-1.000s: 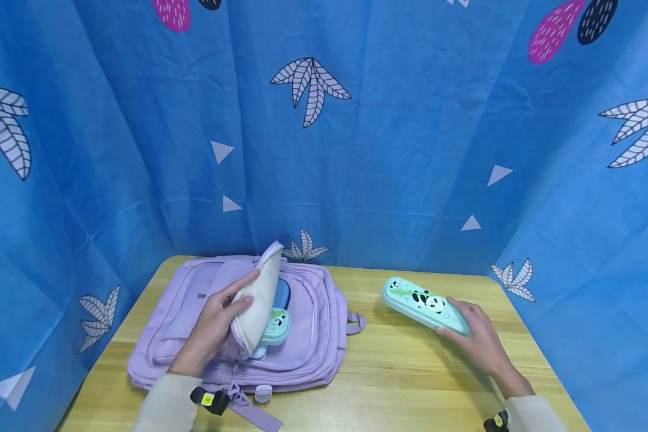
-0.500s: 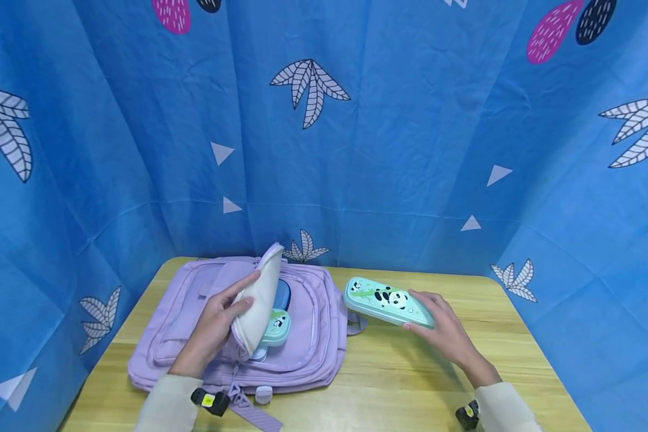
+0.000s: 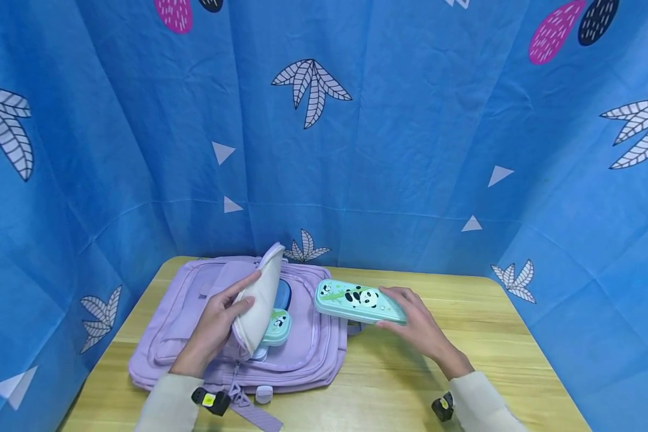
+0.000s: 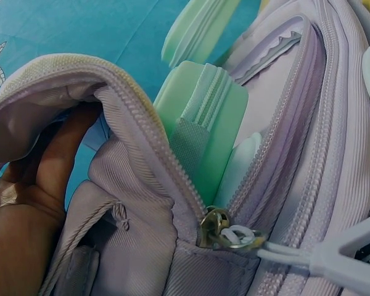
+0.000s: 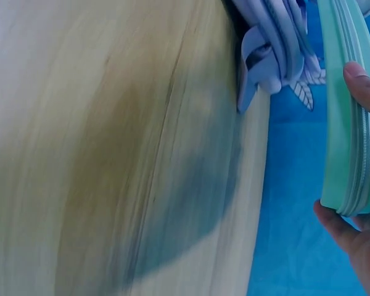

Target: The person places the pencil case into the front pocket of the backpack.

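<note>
A lilac backpack lies on the table at the left, its front pocket unzipped. My left hand grips the pocket's pale-lined flap and holds it up, thumb on the lining. Inside the pocket sit a small mint panda case, a blue item partly behind the flap, and a pale item beside the case. My right hand holds a long mint zipped pencil case with a panda print by its right end. The pencil case is in the air, its left end over the backpack's right side.
The wooden table extends right of the backpack. A blue patterned curtain surrounds the table's back and sides. A lilac strap with a zipper pull hangs off the bag's near side, next to a small white tag.
My right hand has carried the pencil case leftward from above the right of the table to the backpack's right edge. The left hand and flap have stayed put.
</note>
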Available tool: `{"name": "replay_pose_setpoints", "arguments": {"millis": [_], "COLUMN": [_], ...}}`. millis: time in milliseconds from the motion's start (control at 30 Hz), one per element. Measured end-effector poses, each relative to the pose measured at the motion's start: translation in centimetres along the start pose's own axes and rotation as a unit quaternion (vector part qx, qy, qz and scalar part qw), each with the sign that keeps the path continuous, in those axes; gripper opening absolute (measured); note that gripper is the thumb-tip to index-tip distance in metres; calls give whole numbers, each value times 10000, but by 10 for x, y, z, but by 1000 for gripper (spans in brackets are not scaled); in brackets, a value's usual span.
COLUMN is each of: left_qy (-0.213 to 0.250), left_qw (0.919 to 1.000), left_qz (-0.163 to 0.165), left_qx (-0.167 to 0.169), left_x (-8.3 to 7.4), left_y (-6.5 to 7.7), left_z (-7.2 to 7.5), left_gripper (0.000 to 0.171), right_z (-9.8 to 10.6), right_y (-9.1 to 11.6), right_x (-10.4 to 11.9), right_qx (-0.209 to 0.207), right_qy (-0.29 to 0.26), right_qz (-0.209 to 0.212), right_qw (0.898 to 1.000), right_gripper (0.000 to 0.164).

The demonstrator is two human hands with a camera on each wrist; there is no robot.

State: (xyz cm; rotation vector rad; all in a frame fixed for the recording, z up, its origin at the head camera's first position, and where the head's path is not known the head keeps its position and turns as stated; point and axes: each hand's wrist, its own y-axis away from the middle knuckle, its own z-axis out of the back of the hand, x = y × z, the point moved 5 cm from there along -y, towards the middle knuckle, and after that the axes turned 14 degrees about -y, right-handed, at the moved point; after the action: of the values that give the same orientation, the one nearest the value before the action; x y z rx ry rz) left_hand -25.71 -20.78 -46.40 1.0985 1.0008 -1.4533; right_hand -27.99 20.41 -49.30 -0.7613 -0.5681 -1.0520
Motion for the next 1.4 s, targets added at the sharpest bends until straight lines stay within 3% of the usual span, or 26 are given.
{"name": "replay_pose_setpoints", "arguments": {"millis": [533,1400], "left_qy": [-58,-126], "left_qw": [10000,9999], "left_qz": [-6,-4], "left_qx": [38,79], "left_x": [1,1], "left_y": [0,-2], "left_z": [0,-1], "left_gripper": [55,55], "right_z": [-31,-52], "right_y": [-18,-43], "right_x": [22,42], "right_qx": [364,504], "right_qy": [-80,-122], "right_qz": [125,168], "right_qw": [9992,9985], "right_gripper": [81,80]}}
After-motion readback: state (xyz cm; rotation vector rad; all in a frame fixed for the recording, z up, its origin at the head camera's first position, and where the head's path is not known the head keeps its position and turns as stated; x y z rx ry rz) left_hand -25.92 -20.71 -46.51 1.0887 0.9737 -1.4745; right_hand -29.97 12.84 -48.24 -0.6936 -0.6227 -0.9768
